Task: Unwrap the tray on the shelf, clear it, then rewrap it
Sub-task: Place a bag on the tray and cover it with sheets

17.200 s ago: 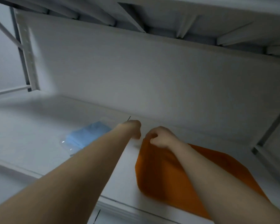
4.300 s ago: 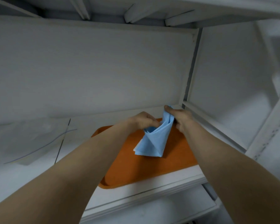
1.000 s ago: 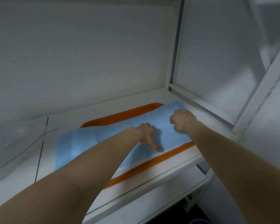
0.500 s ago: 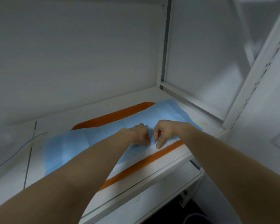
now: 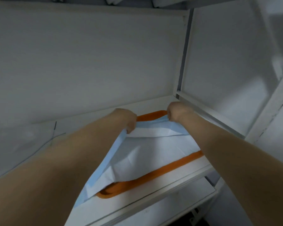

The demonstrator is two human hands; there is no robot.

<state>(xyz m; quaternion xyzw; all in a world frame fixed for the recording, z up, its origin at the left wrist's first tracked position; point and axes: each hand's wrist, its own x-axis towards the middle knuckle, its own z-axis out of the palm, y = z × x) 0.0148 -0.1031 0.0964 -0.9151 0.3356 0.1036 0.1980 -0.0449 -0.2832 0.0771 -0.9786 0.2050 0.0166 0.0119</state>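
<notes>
Left hand (image 5: 129, 121), right hand (image 5: 176, 112) on wrap (image 5: 147, 150)

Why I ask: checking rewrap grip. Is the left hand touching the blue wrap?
Touching. Head view: the left hand pinches the blue wrap by its edge.

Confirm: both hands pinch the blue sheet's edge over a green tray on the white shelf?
Wrong colour: the tray is orange, not green, per the head view. The left hand and right hand do pinch the blue sheet over it on the white shelf.
</notes>
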